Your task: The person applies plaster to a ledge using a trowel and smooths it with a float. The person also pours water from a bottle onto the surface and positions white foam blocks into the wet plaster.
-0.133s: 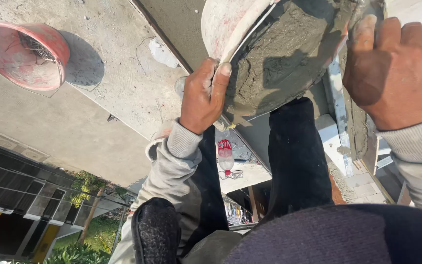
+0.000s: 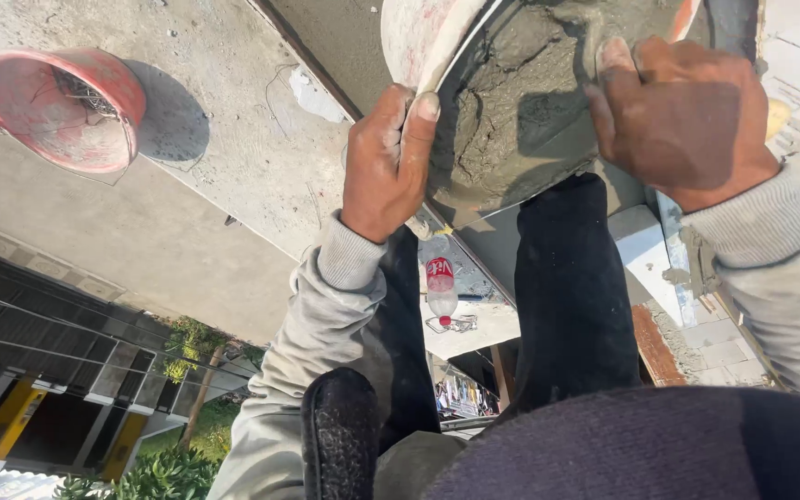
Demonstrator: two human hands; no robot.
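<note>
Above the concrete ledge's edge, left hand (image 2: 384, 167) fingers clamp the tilted white mortar-filled pan's (image 2: 418, 42) rim; right hand (image 2: 682, 116) presses, seemingly empty, into wet grey mortar (image 2: 511, 120), which could spill off.

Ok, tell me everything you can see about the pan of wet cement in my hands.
The pan is a round, shallow basin, its pale outside smeared with red and dried cement. It is tilted steeply and holds thick grey wet cement, cracked and lumpy. The left hand grips its rim, thumb along the edge; the right hand presses its fingers into the cement. Its top is out of frame.
</note>
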